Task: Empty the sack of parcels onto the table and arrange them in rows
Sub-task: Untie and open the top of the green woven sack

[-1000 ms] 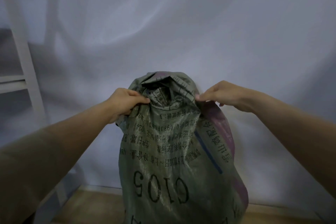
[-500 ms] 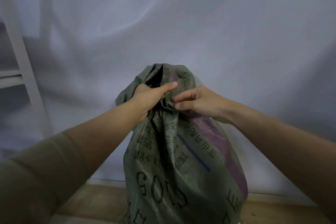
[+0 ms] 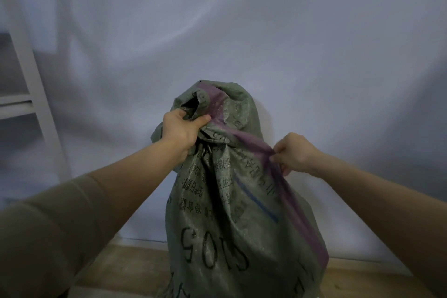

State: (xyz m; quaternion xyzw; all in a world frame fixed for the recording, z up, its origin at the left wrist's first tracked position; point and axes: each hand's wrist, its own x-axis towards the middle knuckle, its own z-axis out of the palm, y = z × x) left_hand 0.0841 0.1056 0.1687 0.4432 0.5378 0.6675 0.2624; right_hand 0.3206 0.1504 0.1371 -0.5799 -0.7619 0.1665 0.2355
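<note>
Sack stands upright, left hand gripping its bunched neck, right hand pinching its purple-striped side.

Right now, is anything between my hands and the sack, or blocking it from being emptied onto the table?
Nothing is between them: the left hand grips the bunched neck of the sack and the right hand pinches its purple edge. The sack stands on the wooden table; what shows of the tabletop beside it is bare.

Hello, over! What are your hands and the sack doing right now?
Left hand grips sack neck. Right hand pinches its purple stripe. Sack upright, unemptied. Nothing blocking.
</note>
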